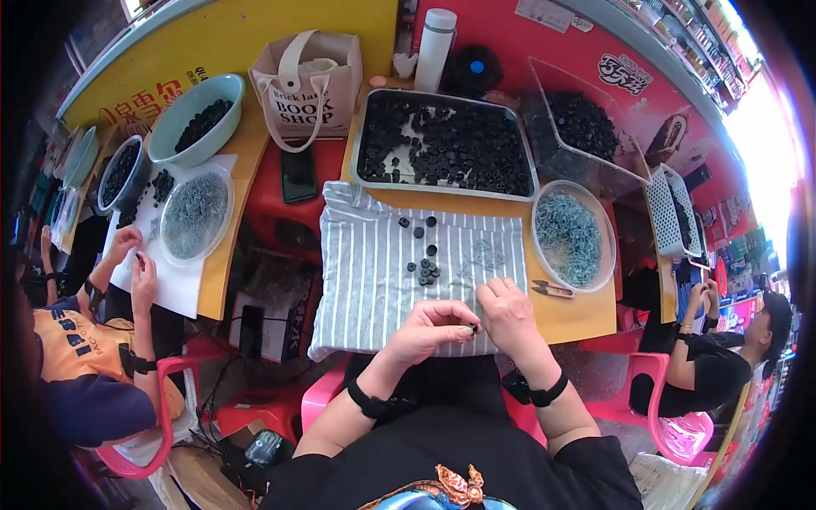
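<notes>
My left hand [435, 326] is closed in a pinch, thumb and forefinger gripping a small black round part [473, 328] at the near edge of a grey-and-white striped cloth [357, 280]. Beside it my right hand [508, 314] rests on the cloth with its fingers curled down; whatever lies under the fingertips is hidden. Just beyond those fingers are several loose thin metal screws or pins [484, 255]. More black round parts [429, 270] sit scattered in the cloth's middle.
A metal tray [365, 174] of black parts stands beyond the cloth. Rightward are a round tub [609, 255] of metal pieces, small snips [554, 290] and a clear bin [586, 161]. A canvas bag [310, 93] and white bottle [435, 51] stand behind. People sit on both sides.
</notes>
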Action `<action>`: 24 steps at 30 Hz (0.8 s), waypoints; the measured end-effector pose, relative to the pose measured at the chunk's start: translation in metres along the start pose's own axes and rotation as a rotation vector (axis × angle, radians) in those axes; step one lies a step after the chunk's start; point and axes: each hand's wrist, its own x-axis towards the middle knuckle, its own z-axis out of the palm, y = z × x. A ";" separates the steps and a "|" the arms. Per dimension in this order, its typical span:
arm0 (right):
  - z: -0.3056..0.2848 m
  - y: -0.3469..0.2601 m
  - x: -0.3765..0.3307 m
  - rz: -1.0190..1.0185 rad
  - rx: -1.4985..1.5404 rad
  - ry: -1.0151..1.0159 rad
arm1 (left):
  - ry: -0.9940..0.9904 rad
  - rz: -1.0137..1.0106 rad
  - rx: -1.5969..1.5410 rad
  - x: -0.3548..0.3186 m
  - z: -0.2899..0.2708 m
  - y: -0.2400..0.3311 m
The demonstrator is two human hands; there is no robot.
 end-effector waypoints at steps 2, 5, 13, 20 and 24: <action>0.007 0.005 0.000 0.007 0.111 0.093 | -0.001 -0.003 0.005 -0.001 0.001 0.001; 0.006 0.000 0.010 0.129 0.470 0.184 | -0.104 0.018 0.054 -0.001 0.000 0.003; 0.044 -0.012 0.047 0.241 0.914 0.273 | -0.313 -0.032 -0.066 -0.003 0.000 0.006; 0.052 -0.016 0.054 0.248 0.857 0.330 | -0.263 -0.031 -0.108 -0.004 0.002 0.009; 0.051 -0.017 0.055 0.205 0.792 0.318 | -0.266 -0.015 -0.109 -0.004 0.001 0.008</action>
